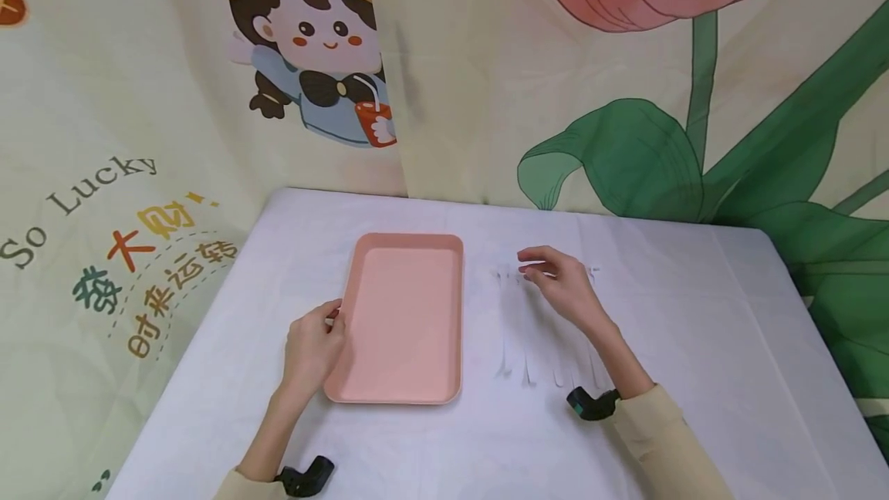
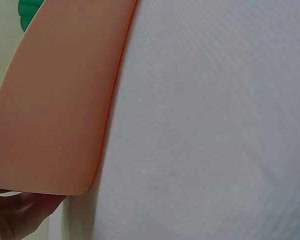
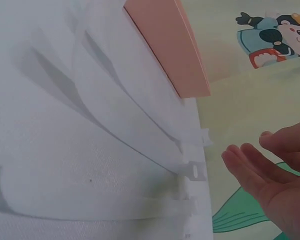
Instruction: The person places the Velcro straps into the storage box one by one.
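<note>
A pink rectangular tray (image 1: pixel 403 322) lies on the white-covered table. My left hand (image 1: pixel 314 349) holds its left rim with curled fingers; in the left wrist view only part of that hand (image 2: pixel 22 215) shows past the tray's end. To the right of the tray, several thin, whitish translucent strips (image 1: pixel 504 334) lie lengthwise side by side. Over their far ends hovers my right hand (image 1: pixel 561 284), its thumb and fingers apart and nothing between them. In the right wrist view, the strips curve up from the cloth, and one ends in a slotted tab (image 3: pixel 195 171).
White cloth (image 1: pixel 708 346) covers the table, which meets a printed curtain (image 1: pixel 458 99) at the back. A small black camera (image 1: pixel 592 405) is strapped to my right wrist, another camera (image 1: pixel 309 477) to my left.
</note>
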A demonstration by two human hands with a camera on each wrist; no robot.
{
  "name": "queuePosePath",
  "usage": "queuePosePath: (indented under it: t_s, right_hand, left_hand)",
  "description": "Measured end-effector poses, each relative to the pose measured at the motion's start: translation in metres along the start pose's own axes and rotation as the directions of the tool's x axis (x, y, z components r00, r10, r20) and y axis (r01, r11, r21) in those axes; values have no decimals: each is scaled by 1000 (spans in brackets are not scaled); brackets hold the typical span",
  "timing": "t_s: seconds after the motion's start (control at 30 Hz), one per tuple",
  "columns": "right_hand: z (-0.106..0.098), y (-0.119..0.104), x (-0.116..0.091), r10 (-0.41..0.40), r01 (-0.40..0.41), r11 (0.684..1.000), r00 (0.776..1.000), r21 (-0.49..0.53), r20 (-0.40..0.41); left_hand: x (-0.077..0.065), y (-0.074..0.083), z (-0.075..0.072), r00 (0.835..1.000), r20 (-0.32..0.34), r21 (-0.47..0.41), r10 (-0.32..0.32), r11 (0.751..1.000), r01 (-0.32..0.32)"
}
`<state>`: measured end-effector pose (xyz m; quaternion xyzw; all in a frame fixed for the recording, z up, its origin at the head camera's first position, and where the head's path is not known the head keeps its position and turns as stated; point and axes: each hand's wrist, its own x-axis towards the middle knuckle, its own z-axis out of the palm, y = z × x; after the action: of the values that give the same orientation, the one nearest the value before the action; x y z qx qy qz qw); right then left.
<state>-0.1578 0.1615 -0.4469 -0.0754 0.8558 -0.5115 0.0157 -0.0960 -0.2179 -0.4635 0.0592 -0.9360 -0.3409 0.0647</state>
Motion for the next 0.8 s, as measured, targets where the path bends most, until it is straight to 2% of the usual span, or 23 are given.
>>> queuePosePath:
  t_s: [0.33,0.63,0.8]
  right_hand:
    - [13,6,12,42,-43,998,999,36,15]
    - [21,10,20,25,-26,999,1000,-39,-15]
    - [27,12,22,56,-56,997,998,-54,-1]
  left_hand:
    - [0,-3,1,1000,-3,-11,0,1000,0]
    - [2,-4,2,1000,-5,-5,14,1000,-14]
    - [-1,-4,2,1000,-6,-4,16,1000,-16]
